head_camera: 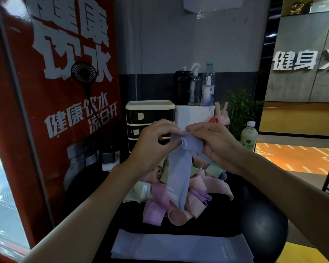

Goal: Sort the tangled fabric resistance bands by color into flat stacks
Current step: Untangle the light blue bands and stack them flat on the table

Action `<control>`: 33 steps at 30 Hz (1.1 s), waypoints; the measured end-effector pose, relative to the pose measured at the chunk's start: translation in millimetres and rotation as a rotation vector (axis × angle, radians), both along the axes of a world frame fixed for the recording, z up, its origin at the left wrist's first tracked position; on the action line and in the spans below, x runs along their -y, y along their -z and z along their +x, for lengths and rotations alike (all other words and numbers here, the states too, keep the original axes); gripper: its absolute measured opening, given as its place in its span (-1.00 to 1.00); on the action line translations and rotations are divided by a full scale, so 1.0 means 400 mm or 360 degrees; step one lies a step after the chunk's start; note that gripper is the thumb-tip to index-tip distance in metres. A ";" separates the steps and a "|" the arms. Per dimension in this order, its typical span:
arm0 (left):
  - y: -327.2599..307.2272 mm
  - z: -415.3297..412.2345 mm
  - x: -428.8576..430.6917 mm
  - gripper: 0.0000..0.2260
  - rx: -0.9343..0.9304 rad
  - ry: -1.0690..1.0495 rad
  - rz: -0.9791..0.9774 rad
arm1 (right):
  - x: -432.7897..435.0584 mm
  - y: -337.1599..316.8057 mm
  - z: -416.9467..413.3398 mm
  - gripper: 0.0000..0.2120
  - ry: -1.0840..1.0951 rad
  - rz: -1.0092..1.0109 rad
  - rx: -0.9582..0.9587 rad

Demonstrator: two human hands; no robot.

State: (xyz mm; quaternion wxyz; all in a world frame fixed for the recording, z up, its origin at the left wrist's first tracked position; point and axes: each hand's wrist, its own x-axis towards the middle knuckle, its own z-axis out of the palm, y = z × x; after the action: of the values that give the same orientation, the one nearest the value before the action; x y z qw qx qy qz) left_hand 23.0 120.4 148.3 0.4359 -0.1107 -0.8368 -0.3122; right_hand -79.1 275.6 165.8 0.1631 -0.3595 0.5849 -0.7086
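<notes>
The fingers (pixel 170 128) of my left hand (pixel 156 143) are curled in and pinch the top of a periwinkle band (pixel 179 168). The right hand (pixel 217 143) meets it from the other side, its fingers (pixel 198 128) bent over the same bunched top edge (the fabric gathers into a small roll right between the two grips). I see both hands raised above the bench. The band hangs down from them as a long loop, its lower end among the tangled pile (pixel 196 186).

That pile sits around the middle of the dark bench (pixel 215 223). It holds a pale green band (pixel 141 192) on its left side, a pink-purple band (pixel 156 205) printed "10" at the front, and peach loops (pixel 179 218) curling out just beside that. At the near edge, apart from the pile, a flat periwinkle band (pixel 182 247) printed "20" lies lengthwise along the edge (whether it is one band or several stacked, I cannot tell).

Toward the far edge stands a black-and-cream drawer unit (pixel 150 118), with a spray bottle (pixel 195 86) and a clear water bottle (pixel 208 86) on a white box just beside it. A black exercise ball (pixel 264 224) sits off the right edge.
</notes>
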 end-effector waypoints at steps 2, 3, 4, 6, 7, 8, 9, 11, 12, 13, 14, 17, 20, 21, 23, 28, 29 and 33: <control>-0.005 0.000 -0.005 -0.85 -0.0041 0.0021 0.0096 | -0.005 -0.004 0.010 -0.78 -0.0063 0.0009 0.0019; -0.009 0.000 -0.008 -0.84 -0.0067 0.0038 0.0175 | -0.010 -0.005 0.015 -0.73 -0.0103 0.0032 -0.0006; -0.014 0.000 -0.010 -0.85 -0.0100 0.0048 0.0258 | -0.014 -0.005 0.020 -0.67 -0.0151 0.0048 -0.0043; -0.026 -0.004 -0.009 -0.91 -0.0167 0.0045 0.0366 | -0.021 -0.004 0.026 -0.59 -0.0194 0.0065 -0.0178; -0.030 -0.006 -0.009 -0.94 -0.0175 0.0043 0.0400 | -0.022 -0.003 0.027 -0.61 -0.0171 0.0084 -0.0291; -0.034 -0.008 -0.008 -0.96 -0.0170 0.0041 0.0430 | -0.021 -0.001 0.027 -0.68 -0.0108 0.0109 -0.0423; -0.037 -0.009 -0.009 -0.95 -0.0161 0.0037 0.0450 | -0.017 -0.002 0.025 -0.79 -0.0011 0.0110 -0.0553; -0.042 -0.010 -0.012 -0.95 -0.0141 0.0044 0.0475 | -0.009 -0.005 0.020 -0.88 0.0161 0.0064 -0.0643; -0.045 -0.008 -0.014 -0.94 -0.0131 0.0066 0.0497 | -0.005 -0.009 0.020 -0.79 0.0205 0.0036 -0.0622; -0.050 -0.005 -0.018 -0.92 -0.0116 0.0096 0.0526 | -0.002 -0.015 0.020 -0.73 0.0224 0.0011 -0.0613; -0.057 -0.001 -0.023 -0.90 -0.0103 0.0131 0.0546 | 0.001 -0.021 0.021 -0.69 0.0238 0.0001 -0.0627; -0.077 0.011 -0.036 -0.88 -0.0121 0.0188 0.0515 | 0.009 -0.031 0.029 -0.66 0.0271 0.0037 -0.0772; -0.091 0.019 -0.044 -0.88 -0.0095 0.0187 0.0476 | 0.014 -0.032 0.034 -0.66 0.0276 0.0057 -0.0824; -0.094 0.019 -0.045 -0.90 -0.0090 0.0173 0.0487 | 0.015 -0.031 0.037 -0.66 0.0257 0.0042 -0.0804; -0.098 0.017 -0.047 -0.92 -0.0123 0.0142 0.0507 | 0.017 -0.027 0.038 -0.71 0.0201 0.0000 -0.0736; -0.099 0.008 -0.043 -0.89 -0.0137 0.0074 0.0542 | 0.017 -0.008 0.054 -0.89 0.0147 0.0019 -0.0636; -0.099 0.008 -0.041 -0.90 -0.0118 0.0067 0.0549 | 0.017 -0.006 0.057 -0.89 0.0156 0.0035 -0.0639; -0.098 0.010 -0.037 -0.96 -0.0094 0.0026 0.0633 | 0.018 0.003 0.069 -0.86 0.0066 0.0059 -0.0439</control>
State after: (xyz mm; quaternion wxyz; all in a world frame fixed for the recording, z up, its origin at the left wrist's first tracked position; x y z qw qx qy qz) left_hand 27.2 135.0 187.5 0.4711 -0.0384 -0.7444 -0.4716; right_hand -51.4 268.5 164.5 0.0732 -0.4383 0.6221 -0.6446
